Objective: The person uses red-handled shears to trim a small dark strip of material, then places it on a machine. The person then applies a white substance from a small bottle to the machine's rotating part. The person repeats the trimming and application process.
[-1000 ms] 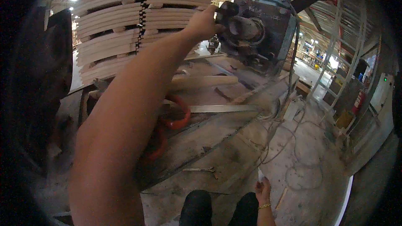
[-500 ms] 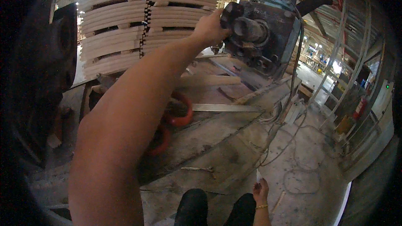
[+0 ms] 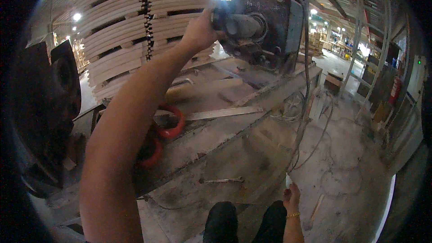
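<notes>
My left arm reaches up across the view to a motor-driven machine [image 3: 279, 31], a dark metal housing with a blue motor on top. There my left hand [image 3: 200, 31] is closed around a dark round part [image 3: 218, 20] beside the end of the pale, thick shaft [image 3: 245, 27]. The hand's far fingers are hidden behind that part. Low on the right, my right hand [image 3: 291, 195] pinches a small white pointed thing [image 3: 288, 181] whose kind I cannot make out. A wrench [image 3: 222, 180] lies to the left of that hand, below the frame's beam.
Two red rings [image 3: 171, 123] show beside my left forearm, near a flat metal bar [image 3: 225, 113]. Stacked pale wooden boards [image 3: 117, 40] rise behind. Dark machinery [image 3: 42, 108] stands at the left. Cables [image 3: 306, 130] hang at the right, near a metal ladder-like frame [image 3: 364, 49].
The view has shifted, so the machine appears farther left and the wrench and right hand farther right. Both hands keep their holds.
</notes>
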Demonstrator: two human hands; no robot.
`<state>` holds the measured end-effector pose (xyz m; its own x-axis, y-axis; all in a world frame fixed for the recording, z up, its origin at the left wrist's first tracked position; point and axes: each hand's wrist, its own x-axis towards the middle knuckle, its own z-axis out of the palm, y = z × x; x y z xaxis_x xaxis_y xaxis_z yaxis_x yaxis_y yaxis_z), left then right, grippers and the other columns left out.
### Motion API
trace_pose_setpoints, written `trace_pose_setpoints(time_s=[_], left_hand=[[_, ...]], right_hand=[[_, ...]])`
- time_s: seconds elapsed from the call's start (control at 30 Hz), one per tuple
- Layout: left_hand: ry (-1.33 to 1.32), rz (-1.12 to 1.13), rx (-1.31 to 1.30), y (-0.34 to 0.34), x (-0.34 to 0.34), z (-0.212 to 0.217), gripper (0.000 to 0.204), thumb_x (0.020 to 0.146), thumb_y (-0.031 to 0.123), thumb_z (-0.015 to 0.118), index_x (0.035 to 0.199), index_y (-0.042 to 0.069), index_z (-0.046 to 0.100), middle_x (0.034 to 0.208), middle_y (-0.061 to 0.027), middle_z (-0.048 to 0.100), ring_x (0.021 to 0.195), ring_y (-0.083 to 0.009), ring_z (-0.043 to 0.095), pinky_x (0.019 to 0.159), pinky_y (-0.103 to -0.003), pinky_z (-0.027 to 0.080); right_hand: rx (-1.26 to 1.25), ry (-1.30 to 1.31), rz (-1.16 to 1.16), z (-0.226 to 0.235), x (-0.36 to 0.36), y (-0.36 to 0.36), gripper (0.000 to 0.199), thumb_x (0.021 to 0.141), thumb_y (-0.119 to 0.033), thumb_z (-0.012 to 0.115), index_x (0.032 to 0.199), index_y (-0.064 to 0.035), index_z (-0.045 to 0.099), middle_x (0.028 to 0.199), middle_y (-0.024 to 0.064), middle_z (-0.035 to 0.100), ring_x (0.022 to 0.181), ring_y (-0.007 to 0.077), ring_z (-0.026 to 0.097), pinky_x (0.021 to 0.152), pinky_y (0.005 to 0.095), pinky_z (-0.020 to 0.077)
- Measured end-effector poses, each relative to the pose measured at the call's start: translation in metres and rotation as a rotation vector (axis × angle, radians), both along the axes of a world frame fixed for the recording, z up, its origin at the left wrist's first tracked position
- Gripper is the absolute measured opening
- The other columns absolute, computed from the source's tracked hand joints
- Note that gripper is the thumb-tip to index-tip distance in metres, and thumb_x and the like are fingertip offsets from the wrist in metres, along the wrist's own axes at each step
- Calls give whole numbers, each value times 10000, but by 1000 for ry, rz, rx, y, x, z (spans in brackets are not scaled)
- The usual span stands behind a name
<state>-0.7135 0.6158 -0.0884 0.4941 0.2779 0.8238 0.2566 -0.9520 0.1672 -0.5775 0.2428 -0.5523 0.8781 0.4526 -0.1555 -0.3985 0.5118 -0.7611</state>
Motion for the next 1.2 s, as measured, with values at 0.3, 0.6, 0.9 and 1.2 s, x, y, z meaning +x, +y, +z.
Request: trace_pose_setpoints(time_s=[0.3, 0.6, 0.9, 1.2], left_hand=[[233, 324, 328, -22, -11, 13, 746, 663, 421, 684, 1218, 90, 313, 881, -184, 611, 828, -374, 587, 688, -448, 488], [264, -100, 393, 13, -19, 44, 559, 745, 344, 657, 1170, 50, 446, 882, -180, 623, 779, -317, 615, 695, -388, 492], [492, 312, 511, 34, -33, 68, 221, 705, 263, 656, 829, 81, 665, 816, -109, 646, 791, -285, 610, 743, -382, 471], [732, 157, 342, 11, -35, 33, 151, 768, 186, 573, 824, 60, 633, 787, -100, 630, 741, -282, 597, 684, -375, 474]], right_hand=[[-4, -39, 65, -10, 5, -4, 173, 797, -157, 585, 923, -73, 501, 660, 40, 542, 505, 127, 529, 409, 237, 459], [12, -37, -4, -5, -9, -1, 296, 766, -114, 607, 1034, -58, 494, 819, 43, 537, 641, 155, 556, 511, 258, 469], [-432, -349, 5, -12, -18, -19, 244, 765, -132, 606, 964, -23, 513, 790, 31, 542, 687, 132, 555, 638, 294, 490], [-563, -450, 203, -29, -53, -3, 278, 746, -253, 665, 850, -20, 557, 798, 59, 583, 711, 153, 566, 643, 288, 457]])
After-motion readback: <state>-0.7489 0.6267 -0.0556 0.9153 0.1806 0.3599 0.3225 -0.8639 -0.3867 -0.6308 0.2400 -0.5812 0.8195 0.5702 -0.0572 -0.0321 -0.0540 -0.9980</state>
